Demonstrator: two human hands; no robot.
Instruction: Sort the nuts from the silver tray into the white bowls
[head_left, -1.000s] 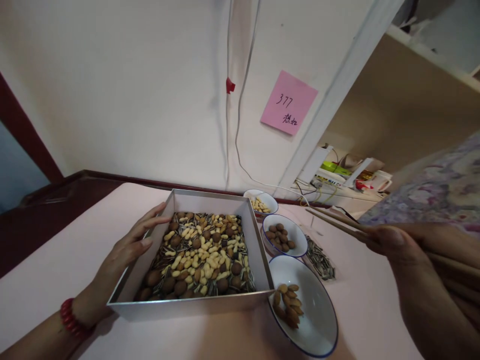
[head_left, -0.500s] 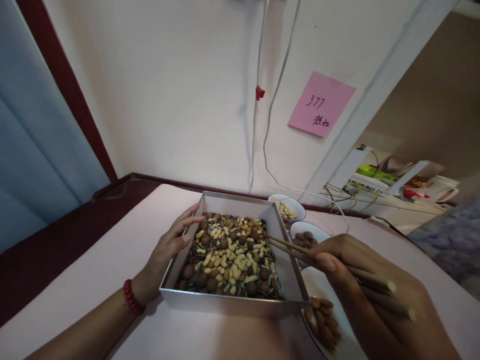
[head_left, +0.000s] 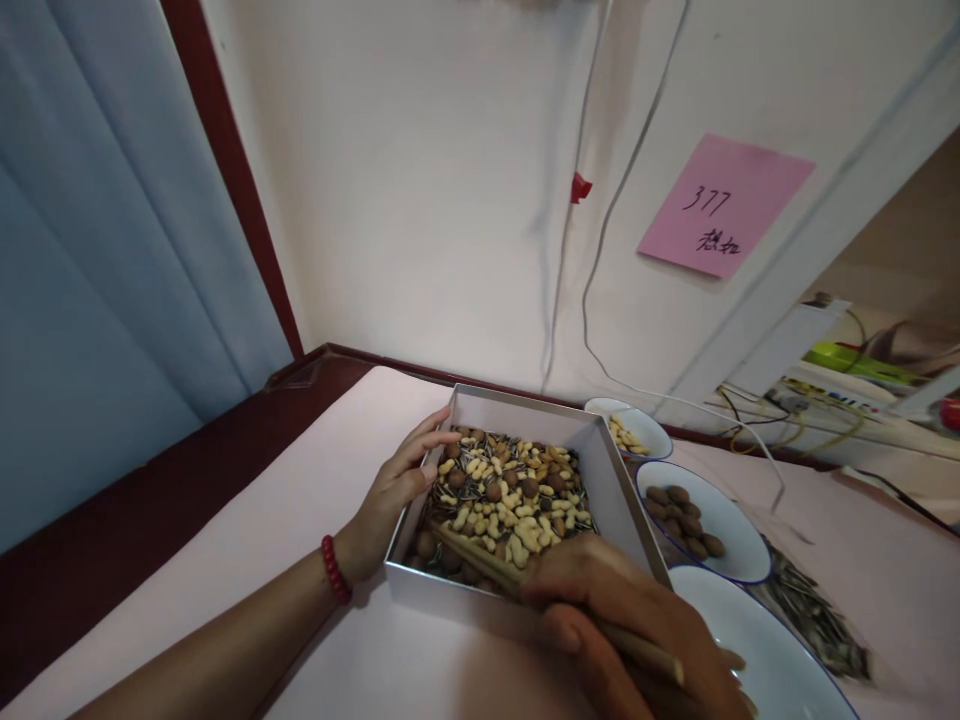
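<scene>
A shallow metal-rimmed box [head_left: 465, 605] holds a mix of peanuts [head_left: 517, 545], round brown nuts [head_left: 493, 491], almonds and striped sunflower seeds. My left hand [head_left: 390, 500] grips the box's left wall, its fingers over the rim; a red bead bracelet [head_left: 335, 572] circles the wrist. In my right hand [head_left: 637, 630] is a pair of wooden chopsticks [head_left: 480, 562], crossing the near side of the box. Their tips reach the near-left part of the mix, close to the brown nuts. I cannot tell whether anything is pinched between them.
Right of the box stand a bowl of peanuts [head_left: 664, 440], a bowl of brown nuts [head_left: 739, 545] and a nearer bowl [head_left: 787, 660], partly behind my hand. Sunflower seeds [head_left: 817, 615] lie beside them. A white cable [head_left: 697, 403] hangs down the wall onto the table.
My right hand and the chopsticks have swung from the box's right side to its near-left part. My left hand stays on the wall. The whole view has shifted, so things appear farther right.
</scene>
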